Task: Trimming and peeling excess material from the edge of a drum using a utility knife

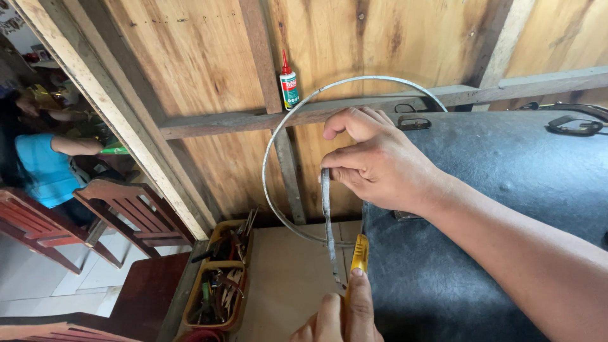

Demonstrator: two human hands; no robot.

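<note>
Grey strip (327,221) looped into a hoop, pinched by right hand (373,161). Yellow knife (359,252) gripped in left hand (339,313) (blade hidden, hand cut off near).

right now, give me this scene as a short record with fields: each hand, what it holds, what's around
right hand: pinches a thin grey strip that hangs down and loops up into a hoop
left hand: grips a yellow-handled cutter, thumb along the handle, tip at the strip's lower end
under the forearm: dark grey case with black metal fittings
wall: wooden boards; small glue bottle with red cap on a rail
lower left: tool tray with compartments
far left: a person in a blue top, wooden chairs
</note>
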